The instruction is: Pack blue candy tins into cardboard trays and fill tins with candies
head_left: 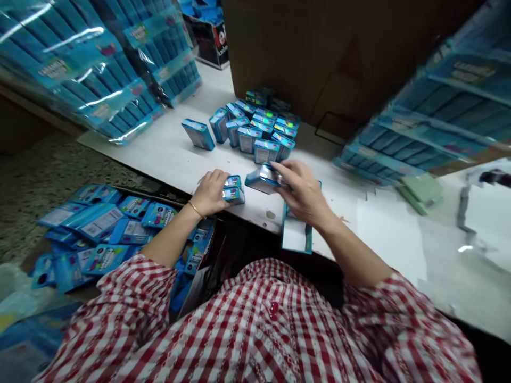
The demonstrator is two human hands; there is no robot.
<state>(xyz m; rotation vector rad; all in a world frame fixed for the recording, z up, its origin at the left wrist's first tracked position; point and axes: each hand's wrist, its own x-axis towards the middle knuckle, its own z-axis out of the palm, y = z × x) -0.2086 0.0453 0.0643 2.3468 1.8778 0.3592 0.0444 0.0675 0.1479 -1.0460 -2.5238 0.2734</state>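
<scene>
My left hand rests at the table's front edge. Its fingers close around two small blue boxes standing side by side. My right hand grips another small blue box, tilted and held just right of that pair. Beneath the right hand lies an open blue carton with a white inside, partly hidden by the hand and wrist. Farther back on the table, several more small blue boxes stand in a loose cluster. One blue box stands apart at the cluster's left.
Wrapped stacks of blue packs rise at the left and right. A brown cardboard box stands behind the cluster. Below left, a bin holds many blue packets. A green object and white paper lie on the right.
</scene>
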